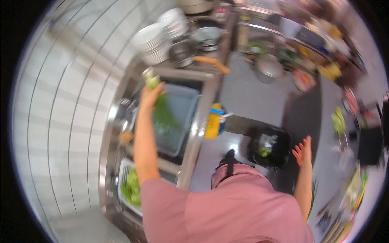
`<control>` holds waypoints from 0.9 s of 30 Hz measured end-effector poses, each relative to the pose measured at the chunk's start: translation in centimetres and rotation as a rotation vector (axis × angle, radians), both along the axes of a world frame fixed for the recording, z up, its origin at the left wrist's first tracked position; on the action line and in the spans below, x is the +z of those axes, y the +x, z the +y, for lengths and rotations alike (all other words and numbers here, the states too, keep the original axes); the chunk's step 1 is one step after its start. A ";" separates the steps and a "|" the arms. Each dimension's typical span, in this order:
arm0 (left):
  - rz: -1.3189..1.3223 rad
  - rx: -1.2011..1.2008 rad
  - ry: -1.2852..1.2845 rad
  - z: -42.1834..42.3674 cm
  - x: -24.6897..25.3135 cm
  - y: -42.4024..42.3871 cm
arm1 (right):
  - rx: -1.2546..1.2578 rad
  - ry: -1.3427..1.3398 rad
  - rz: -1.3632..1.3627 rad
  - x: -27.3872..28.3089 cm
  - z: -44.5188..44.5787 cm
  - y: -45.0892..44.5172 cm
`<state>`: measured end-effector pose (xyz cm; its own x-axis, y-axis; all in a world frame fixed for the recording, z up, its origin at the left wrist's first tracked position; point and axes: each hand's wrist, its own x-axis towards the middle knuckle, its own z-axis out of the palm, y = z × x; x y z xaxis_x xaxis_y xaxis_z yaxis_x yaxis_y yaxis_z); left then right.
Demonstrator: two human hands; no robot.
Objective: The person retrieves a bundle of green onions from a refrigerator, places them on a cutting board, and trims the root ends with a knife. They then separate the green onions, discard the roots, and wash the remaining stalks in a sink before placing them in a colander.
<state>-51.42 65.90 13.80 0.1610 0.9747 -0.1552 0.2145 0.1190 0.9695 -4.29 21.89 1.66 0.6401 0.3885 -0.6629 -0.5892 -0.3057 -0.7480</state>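
Note:
My left hand point(151, 96) is closed around a bunch of long green vegetables point(165, 111), blurred by motion. Its pale stem ends point(149, 76) stick out beyond my fingers. The leaves hang over a grey plastic tub point(192, 101) of water, which sits in a stainless steel sink point(194, 142); some leaf tips seem to be in the water. Off to the right, my right hand point(302, 151) is empty with its fingers spread. It is between a black-lined bin point(282, 145) and the grey worktop point(326, 152).
A white basket point(123, 174) of green leaves stands in the nearer basin. Stacked white bowls point(153, 45) and metal pots point(181, 53) crowd the sink's far end. A yellow packet point(213, 123) is beside the sink edge. Lettuce point(338, 121) lies on the right worktop.

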 end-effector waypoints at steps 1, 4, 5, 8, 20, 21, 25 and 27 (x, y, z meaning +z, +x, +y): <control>0.269 -0.040 0.101 1.8 -2.5 -1.8 | -0.033 -0.001 0.005 0.4 -1.5 0.4; 1.208 0.026 0.436 4.4 -11.7 -4.4 | -0.045 0.058 -0.127 2.5 -3.8 -0.9; 1.193 0.019 0.594 4.0 -13.8 -4.4 | -0.119 -0.055 -0.167 3.0 -4.2 -0.9; 1.206 -0.101 0.324 -1.8 -13.3 7.0 | -0.376 -0.106 -0.430 2.1 -9.2 -0.8; 0.101 -1.248 1.091 -37.1 -6.8 44.6 | -1.856 -0.002 0.005 -3.1 -38.2 -10.9; -0.039 -1.418 1.044 -41.8 -6.2 46.2 | -1.891 0.063 0.066 -4.0 -39.5 -11.8; 0.032 -2.020 1.134 -59.6 -7.7 48.1 | -1.926 0.401 0.086 -8.3 -41.3 -14.1; 0.098 -2.244 1.173 -66.7 -7.9 47.7 | -1.943 0.545 0.058 -8.8 -41.1 -13.9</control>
<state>-3.73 -0.83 5.86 0.5674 -0.8232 -0.0216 -0.7309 -0.5155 0.4474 -18.19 -19.24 -7.19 0.3604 -0.5284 -0.7687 0.1840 0.8482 -0.4967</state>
